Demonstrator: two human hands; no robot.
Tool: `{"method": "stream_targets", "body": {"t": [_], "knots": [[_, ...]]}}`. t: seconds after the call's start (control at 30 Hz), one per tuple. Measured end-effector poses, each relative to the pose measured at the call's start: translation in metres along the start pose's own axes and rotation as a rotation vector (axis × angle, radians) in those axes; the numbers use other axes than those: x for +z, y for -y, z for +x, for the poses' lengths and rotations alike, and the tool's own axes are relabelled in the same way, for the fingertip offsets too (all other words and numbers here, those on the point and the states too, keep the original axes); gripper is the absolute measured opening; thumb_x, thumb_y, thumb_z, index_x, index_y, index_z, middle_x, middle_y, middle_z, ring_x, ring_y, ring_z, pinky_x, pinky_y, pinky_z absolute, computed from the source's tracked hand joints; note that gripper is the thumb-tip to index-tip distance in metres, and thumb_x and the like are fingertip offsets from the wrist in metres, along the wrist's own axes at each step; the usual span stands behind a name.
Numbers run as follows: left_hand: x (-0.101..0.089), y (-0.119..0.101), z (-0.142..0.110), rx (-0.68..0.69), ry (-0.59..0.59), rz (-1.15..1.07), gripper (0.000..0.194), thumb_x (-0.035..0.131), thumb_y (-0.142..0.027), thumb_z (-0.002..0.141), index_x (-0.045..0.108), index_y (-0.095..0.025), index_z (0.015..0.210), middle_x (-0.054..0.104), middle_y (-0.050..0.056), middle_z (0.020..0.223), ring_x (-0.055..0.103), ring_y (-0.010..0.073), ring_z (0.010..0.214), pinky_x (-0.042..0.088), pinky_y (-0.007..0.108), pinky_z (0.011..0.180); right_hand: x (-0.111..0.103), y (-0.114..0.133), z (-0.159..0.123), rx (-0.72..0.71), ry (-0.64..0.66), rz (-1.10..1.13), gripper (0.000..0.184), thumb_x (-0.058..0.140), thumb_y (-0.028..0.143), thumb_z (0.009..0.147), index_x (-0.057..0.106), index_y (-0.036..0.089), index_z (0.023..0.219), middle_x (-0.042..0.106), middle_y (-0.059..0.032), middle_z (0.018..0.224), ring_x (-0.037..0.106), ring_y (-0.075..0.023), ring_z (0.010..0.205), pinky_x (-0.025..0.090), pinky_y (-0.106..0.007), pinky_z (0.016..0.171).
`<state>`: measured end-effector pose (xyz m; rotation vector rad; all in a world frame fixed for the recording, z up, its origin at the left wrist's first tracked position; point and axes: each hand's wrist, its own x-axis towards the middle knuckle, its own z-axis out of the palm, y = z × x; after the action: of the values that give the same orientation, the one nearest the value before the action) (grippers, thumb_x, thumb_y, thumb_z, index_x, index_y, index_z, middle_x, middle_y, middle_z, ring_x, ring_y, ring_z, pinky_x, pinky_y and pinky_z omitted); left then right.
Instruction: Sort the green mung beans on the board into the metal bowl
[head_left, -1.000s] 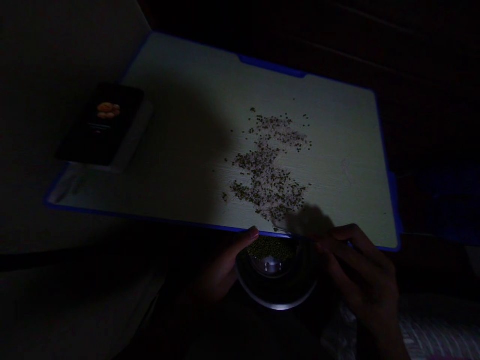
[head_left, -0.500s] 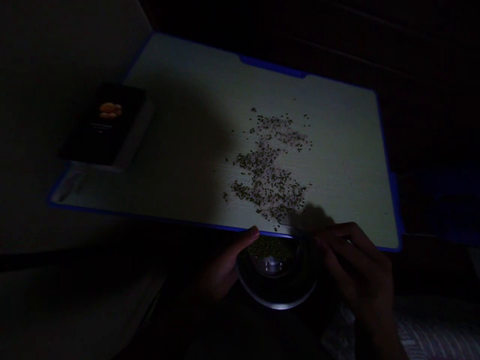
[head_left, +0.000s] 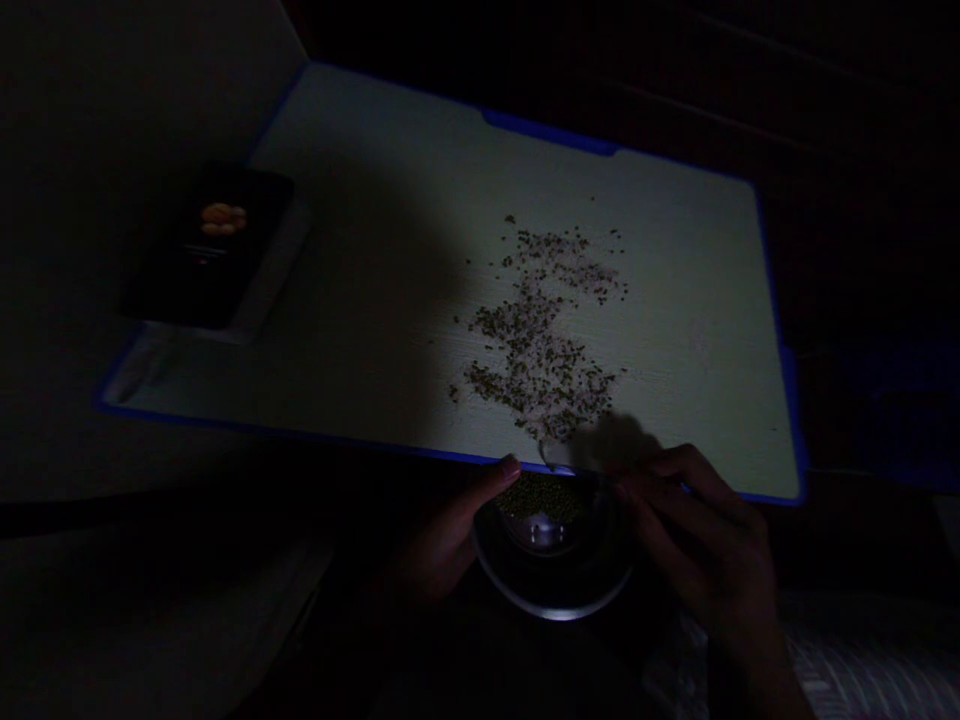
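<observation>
A loose patch of small green beans (head_left: 547, 355), mixed with pale bits, ran down the white table (head_left: 360, 330) from about twelve o'clock to six, its lower end near the blue edge. Below that edge, at six o'clock, sat a metal bowl (head_left: 559, 612), its far side hidden by the table, with more beans (head_left: 536, 497) heaped inside.

The left hand (head_left: 454, 535) lay at the bowl's ten o'clock, thumb stretched up to the table's edge; whether its fingers gripped the bowl could not be told. The right hand (head_left: 709, 545), at five o'clock, had its fingertips pressed together, seemingly pinching a thin tool (head_left: 559, 466), too dark to make out.

Good handling here seemed to call for short, light strokes, a few beans at a time, since such small round things might well roll. The bowl was best kept close under the edge, squarely below the tool, and the thumb made a useful guard on the left. A black box (head_left: 214, 245) stood well apart at nine o'clock.
</observation>
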<state>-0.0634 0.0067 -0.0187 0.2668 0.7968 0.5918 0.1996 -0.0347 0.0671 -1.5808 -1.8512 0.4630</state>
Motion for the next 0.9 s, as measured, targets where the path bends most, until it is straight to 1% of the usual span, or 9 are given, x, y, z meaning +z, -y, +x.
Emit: {"method": "stream_targets", "body": {"t": [0.1,0.17,0.3,0.43,0.57,0.63,0.73,0.83,0.9], "knots": [[0.005,0.000,0.004,-0.066,-0.020,-0.002,0.036,0.077,-0.046,0.101,0.082,-0.021,0.127,0.079,0.014,0.144,0.062,0.0413,0.149,0.041,0.063,0.130,-0.001,0.002,0.000,-0.014,0.019,0.014,0.024,0.071,0.013,0.102,0.077,0.026,0.122,0.068,-0.0042,0.105,0.071,-0.0157,0.092,0.060,-0.029,0.071],[0.006,0.000,0.007,-0.082,-0.040,-0.004,0.037,0.079,-0.047,0.098,0.084,-0.022,0.124,0.081,0.013,0.141,0.058,0.0443,0.153,0.038,0.062,0.132,-0.001,0.002,-0.001,-0.014,0.004,0.019,0.025,0.071,0.013,0.102,0.077,0.026,0.123,0.068,-0.0045,0.106,0.071,-0.0157,0.092,0.061,-0.029,0.071],[0.006,-0.001,0.009,-0.057,-0.071,-0.004,0.044,0.089,-0.044,0.088,0.084,-0.023,0.127,0.078,0.012,0.147,0.049,0.0449,0.160,0.035,0.061,0.134,0.002,0.002,-0.003,-0.008,-0.029,0.021,0.025,0.071,0.013,0.102,0.077,0.025,0.123,0.070,-0.0046,0.104,0.071,-0.0160,0.092,0.062,-0.029,0.072],[0.006,0.000,0.010,-0.034,-0.078,-0.002,0.062,0.088,-0.047,0.089,0.074,-0.023,0.145,0.077,0.015,0.148,0.051,0.0446,0.158,0.037,0.066,0.132,0.003,0.004,-0.005,0.046,-0.054,0.012,0.021,0.070,0.016,0.103,0.079,0.025,0.119,0.072,-0.0048,0.104,0.073,-0.0164,0.091,0.063,-0.030,0.072],[-0.002,0.000,0.006,-0.030,-0.090,0.027,0.057,0.083,-0.042,0.094,0.072,-0.023,0.146,0.076,0.016,0.149,0.053,0.0404,0.158,0.038,0.067,0.131,0.000,0.003,-0.006,0.128,-0.109,0.003,0.013,0.071,0.017,0.103,0.079,0.024,0.110,0.072,-0.0032,0.099,0.073,-0.0147,0.086,0.062,-0.028,0.070],[-0.007,0.000,0.004,-0.010,-0.095,0.050,0.055,0.084,-0.038,0.094,0.072,-0.023,0.146,0.074,0.015,0.152,0.053,0.0394,0.158,0.038,0.068,0.131,-0.001,0.003,-0.006,0.150,-0.134,-0.009,0.012,0.071,0.016,0.103,0.079,0.024,0.108,0.073,-0.0027,0.097,0.073,-0.0145,0.085,0.062,-0.027,0.070],[-0.013,0.001,0.002,0.025,-0.100,0.091,0.054,0.087,-0.035,0.091,0.074,-0.025,0.142,0.073,0.013,0.153,0.048,0.0382,0.162,0.036,0.066,0.133,0.006,0.009,-0.001,0.101,-0.118,0.007,0.017,0.070,0.015,0.103,0.078,0.023,0.114,0.073,-0.0029,0.097,0.073,-0.0151,0.083,0.062,-0.029,0.068],[-0.017,0.002,0.000,0.059,-0.095,0.143,0.048,0.090,-0.030,0.086,0.080,-0.029,0.132,0.073,0.009,0.155,0.041,0.0371,0.166,0.029,0.061,0.137,0.024,0.022,0.009,-0.017,-0.076,0.057,0.018,0.069,0.015,0.103,0.078,0.023,0.117,0.072,-0.0030,0.095,0.071,-0.0164,0.084,0.061,-0.030,0.067],[-0.021,0.001,-0.004,0.083,-0.092,0.183,0.046,0.093,-0.026,0.081,0.083,-0.030,0.125,0.070,0.007,0.159,0.037,0.0376,0.168,0.024,0.058,0.139,0.036,0.030,0.016,-0.048,-0.062,0.087,0.017,0.067,0.015,0.104,0.078,0.022,0.115,0.072,-0.0032,0.093,0.070,-0.0175,0.084,0.061,-0.032,0.067]]}}
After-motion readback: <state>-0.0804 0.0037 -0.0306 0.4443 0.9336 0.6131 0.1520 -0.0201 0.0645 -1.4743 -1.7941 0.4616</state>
